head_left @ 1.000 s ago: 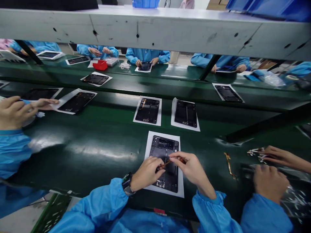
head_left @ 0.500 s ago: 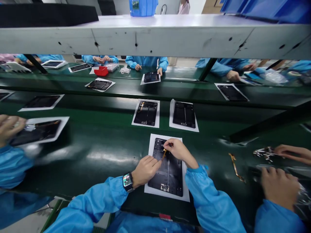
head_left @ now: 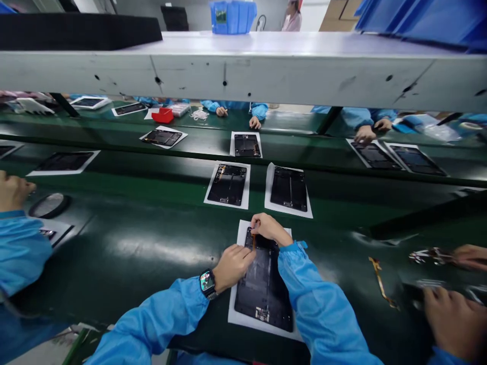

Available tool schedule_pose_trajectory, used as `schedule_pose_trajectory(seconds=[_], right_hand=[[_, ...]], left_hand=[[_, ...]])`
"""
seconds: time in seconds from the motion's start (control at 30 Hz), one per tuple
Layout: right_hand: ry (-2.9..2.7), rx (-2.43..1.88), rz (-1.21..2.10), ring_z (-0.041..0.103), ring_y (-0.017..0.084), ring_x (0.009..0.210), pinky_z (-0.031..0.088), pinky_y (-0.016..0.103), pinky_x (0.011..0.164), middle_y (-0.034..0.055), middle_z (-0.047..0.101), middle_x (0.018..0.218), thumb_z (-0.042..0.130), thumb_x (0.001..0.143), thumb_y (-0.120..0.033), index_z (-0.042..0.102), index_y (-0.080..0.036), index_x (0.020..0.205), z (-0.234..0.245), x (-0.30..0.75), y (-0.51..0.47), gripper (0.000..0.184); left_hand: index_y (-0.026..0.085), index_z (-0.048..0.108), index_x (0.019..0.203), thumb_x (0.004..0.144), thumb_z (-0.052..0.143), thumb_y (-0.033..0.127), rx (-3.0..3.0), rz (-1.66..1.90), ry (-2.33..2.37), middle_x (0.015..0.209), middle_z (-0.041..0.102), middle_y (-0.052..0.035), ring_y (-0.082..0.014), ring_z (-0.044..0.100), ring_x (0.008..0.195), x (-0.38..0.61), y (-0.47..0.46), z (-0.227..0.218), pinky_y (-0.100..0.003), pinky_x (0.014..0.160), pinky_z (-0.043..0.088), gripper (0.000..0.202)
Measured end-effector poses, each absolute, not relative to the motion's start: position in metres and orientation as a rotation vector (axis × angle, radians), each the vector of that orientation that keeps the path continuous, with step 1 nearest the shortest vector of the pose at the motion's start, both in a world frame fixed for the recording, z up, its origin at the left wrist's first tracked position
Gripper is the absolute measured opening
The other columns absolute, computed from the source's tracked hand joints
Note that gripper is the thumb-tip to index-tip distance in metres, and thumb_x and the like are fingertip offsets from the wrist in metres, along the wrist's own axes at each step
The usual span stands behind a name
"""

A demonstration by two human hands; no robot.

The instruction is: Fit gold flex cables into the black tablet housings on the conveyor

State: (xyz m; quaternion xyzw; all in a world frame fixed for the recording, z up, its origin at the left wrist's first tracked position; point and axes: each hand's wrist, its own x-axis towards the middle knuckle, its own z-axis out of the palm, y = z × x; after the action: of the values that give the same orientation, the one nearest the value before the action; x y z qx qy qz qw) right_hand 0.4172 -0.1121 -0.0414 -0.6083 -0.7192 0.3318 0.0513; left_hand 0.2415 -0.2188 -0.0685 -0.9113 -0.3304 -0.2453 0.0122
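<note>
A black tablet housing [head_left: 262, 289] lies on a white sheet [head_left: 238, 315] in front of me. Over its upper left part runs a thin orange flex cable [head_left: 253, 242]. My left hand [head_left: 234, 266], with a watch [head_left: 207, 283] on the wrist, pinches the cable's lower end. At the upper end, near the housing's top edge, the closed fingertips of my right hand [head_left: 268, 228] hold the cable; they hide that end. A small connector board [head_left: 262, 314] shows at the housing's bottom.
Two more tablet housings [head_left: 227, 185] [head_left: 289, 188] lie on sheets beyond my hands. Another flex cable [head_left: 381, 284] lies to the right, near a co-worker's hands [head_left: 454, 317]. A black ring [head_left: 50, 205] is at left. A shelf [head_left: 228, 71] crosses above.
My right hand has moved toward the housing's upper left corner, and the cable stands more upright. Across the bench, a co-worker has let go of a tablet housing. The left co-worker's housing has moved away.
</note>
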Motion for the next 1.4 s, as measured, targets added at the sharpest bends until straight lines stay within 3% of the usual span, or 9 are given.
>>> schedule_pose_trajectory(seconds=[0.17,0.37,0.53,0.83,1.07,1.4], right_hand=[[-2.25,-1.96,0.954,0.059,0.013,0.066,0.034,0.022,0.055,-0.0026,0.064,0.071,0.08,0.068,-0.024,0.062,-0.021,0.071,-0.038,0.418,-0.105,0.018],[-2.374,-1.978,0.752,0.063,0.021,0.083,0.035,0.026,0.062,0.0023,0.067,0.087,0.081,0.069,-0.036,0.059,-0.023,0.089,-0.031,0.417,-0.119,0.032],[-2.444,-1.942,0.638,0.065,0.024,0.088,0.036,0.028,0.065,0.0067,0.067,0.096,0.076,0.076,-0.035,0.056,-0.022,0.098,-0.032,0.415,-0.132,0.032],[-2.411,-1.843,0.468,0.064,0.021,0.089,0.036,0.028,0.068,0.0058,0.063,0.103,0.068,0.087,-0.036,0.052,-0.021,0.104,-0.039,0.42,-0.143,0.028],[-2.387,-1.786,0.519,0.062,0.019,0.082,0.034,0.027,0.065,0.0019,0.062,0.097,0.074,0.081,-0.038,0.054,-0.022,0.098,-0.045,0.432,-0.139,0.031],[-2.344,-1.75,0.674,0.059,0.018,0.08,0.03,0.027,0.061,0.0012,0.062,0.097,0.076,0.078,-0.04,0.055,-0.024,0.099,-0.049,0.44,-0.132,0.034]], left_hand=[[0.014,0.06,0.106,0.099,0.04,0.015,-2.896,-0.731,-1.08,0.087,0.068,-0.0064,-0.0173,0.065,0.078,0.239,-0.219,-0.068,-0.031,0.069,0.049,0.022],[0.013,0.06,0.107,0.1,0.038,0.015,-2.928,-0.773,-1.095,0.092,0.072,-0.0062,-0.0166,0.069,0.082,0.238,-0.218,-0.071,-0.029,0.069,0.05,0.023],[0.013,0.061,0.108,0.099,0.043,0.016,-2.94,-0.758,-1.1,0.093,0.072,-0.0068,-0.0173,0.07,0.083,0.237,-0.218,-0.075,-0.03,0.068,0.051,0.02],[0.014,0.062,0.106,0.098,0.047,0.016,-2.912,-0.797,-1.078,0.096,0.071,-0.006,-0.0178,0.069,0.085,0.234,-0.22,-0.072,-0.029,0.071,0.054,0.018],[0.015,0.066,0.105,0.099,0.046,0.017,-2.881,-0.933,-1.08,0.111,0.07,-0.0084,-0.0176,0.066,0.103,0.237,-0.22,-0.071,-0.032,0.087,0.057,0.021],[0.014,0.066,0.107,0.099,0.044,0.016,-2.993,-0.736,-1.029,0.113,0.07,-0.0083,-0.0194,0.064,0.108,0.232,-0.221,-0.08,-0.035,0.088,0.057,0.024]])
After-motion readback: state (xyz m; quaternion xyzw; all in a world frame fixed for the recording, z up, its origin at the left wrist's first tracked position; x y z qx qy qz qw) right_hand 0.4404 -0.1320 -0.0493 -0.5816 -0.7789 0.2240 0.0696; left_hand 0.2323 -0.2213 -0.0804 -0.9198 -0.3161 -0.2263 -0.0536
